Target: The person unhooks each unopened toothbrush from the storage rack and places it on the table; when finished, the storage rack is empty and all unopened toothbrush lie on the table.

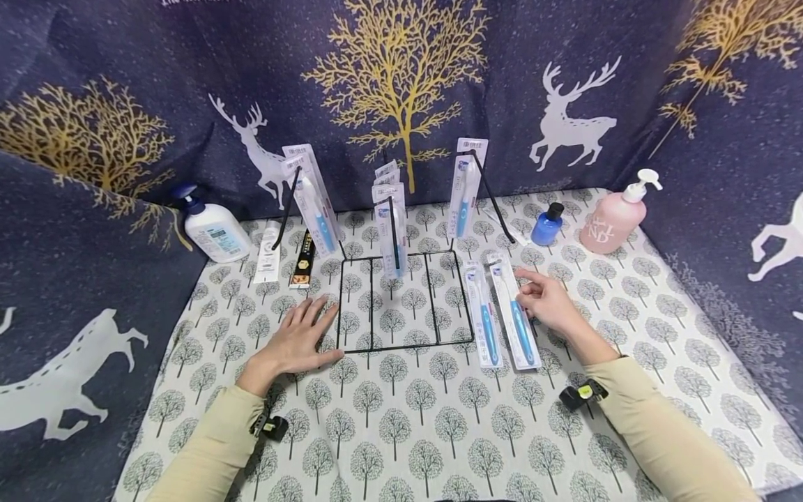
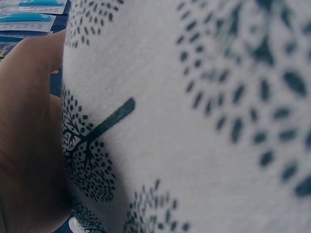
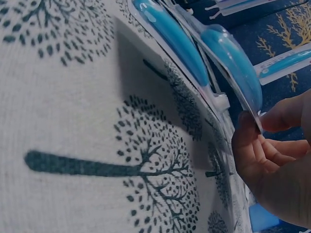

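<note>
My right hand point(image 1: 548, 301) pinches the right edge of a packaged blue toothbrush point(image 1: 514, 314) between thumb and fingers. The right wrist view shows the same grip, with that pack's edge point(image 3: 238, 63) raised off the cloth. Just left of it lies another packaged toothbrush point(image 1: 482, 314). Both are right of a black wire rack point(image 1: 404, 346). My left hand point(image 1: 301, 338) rests on the cloth at the rack's left side, fingers spread. Toothbrush packs hang on the rack's hooks at left point(image 1: 318, 209), middle point(image 1: 385, 230) and right point(image 1: 463, 202). The left wrist view shows mostly cloth.
Behind my left hand stand a white pump bottle point(image 1: 216, 233), a white tube point(image 1: 268, 258) and a black tube point(image 1: 304, 261). At the back right are a small blue bottle point(image 1: 547, 229) and a pink pump bottle point(image 1: 611, 219). A dark printed curtain point(image 1: 502, 84) closes off the back.
</note>
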